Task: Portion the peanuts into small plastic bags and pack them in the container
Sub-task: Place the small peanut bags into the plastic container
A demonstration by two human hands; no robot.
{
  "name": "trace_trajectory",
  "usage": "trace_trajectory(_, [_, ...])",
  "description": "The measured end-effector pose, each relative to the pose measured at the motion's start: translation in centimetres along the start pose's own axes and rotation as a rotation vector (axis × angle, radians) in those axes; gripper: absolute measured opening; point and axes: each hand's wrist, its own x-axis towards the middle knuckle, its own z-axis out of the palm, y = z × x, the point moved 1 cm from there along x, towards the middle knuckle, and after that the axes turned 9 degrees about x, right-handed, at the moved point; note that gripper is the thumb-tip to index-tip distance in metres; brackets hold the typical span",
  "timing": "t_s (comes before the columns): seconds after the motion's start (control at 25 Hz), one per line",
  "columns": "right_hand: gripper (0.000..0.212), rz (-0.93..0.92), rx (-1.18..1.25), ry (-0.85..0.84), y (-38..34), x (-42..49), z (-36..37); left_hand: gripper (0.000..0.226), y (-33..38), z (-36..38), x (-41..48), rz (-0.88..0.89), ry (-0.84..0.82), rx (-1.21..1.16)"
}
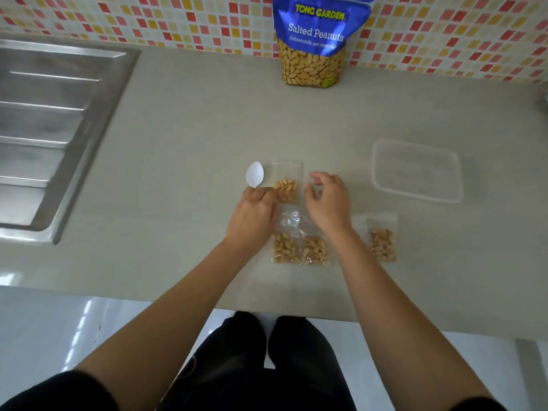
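A small clear bag of peanuts lies flat on the grey counter. My left hand has its curled fingertips on that bag's lower left corner and covers the handle of a white plastic spoon. My right hand hovers just right of the bag with its fingers loosely curved and holds nothing I can see. Two filled bags lie side by side below my hands, and a third lies to the right. The clear plastic container sits at the right. The blue bag of salted peanuts stands against the wall.
A steel sink drainboard fills the left side of the counter. The tiled wall runs along the back. The counter's front edge is close to my body.
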Motion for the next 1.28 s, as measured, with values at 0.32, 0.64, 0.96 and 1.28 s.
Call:
trace_trajectory(0.32, [0.024,0.046,0.033,-0.172,0.3,5.7,2.2,0.034,0.1,2.2,1.4,0.225,-0.028,0.102])
trace_trajectory(0.64, [0.007,0.214,0.802,-0.017,-2.2,2.8,0.5,0.022,0.6,-2.5,2.0,-0.054,0.1,-0.23])
trace_trajectory(0.96, [0.006,0.033,0.86,0.25,-5.8,0.5,-2.9,0.014,2.2,-7.7,8.0,-0.424,-0.307,-1.002])
trace_trajectory(1.28, [0.007,0.088,0.848,0.34,-5.0,-1.6,-3.8,0.012,4.0,-9.1,10.1,-0.005,-0.317,-0.425])
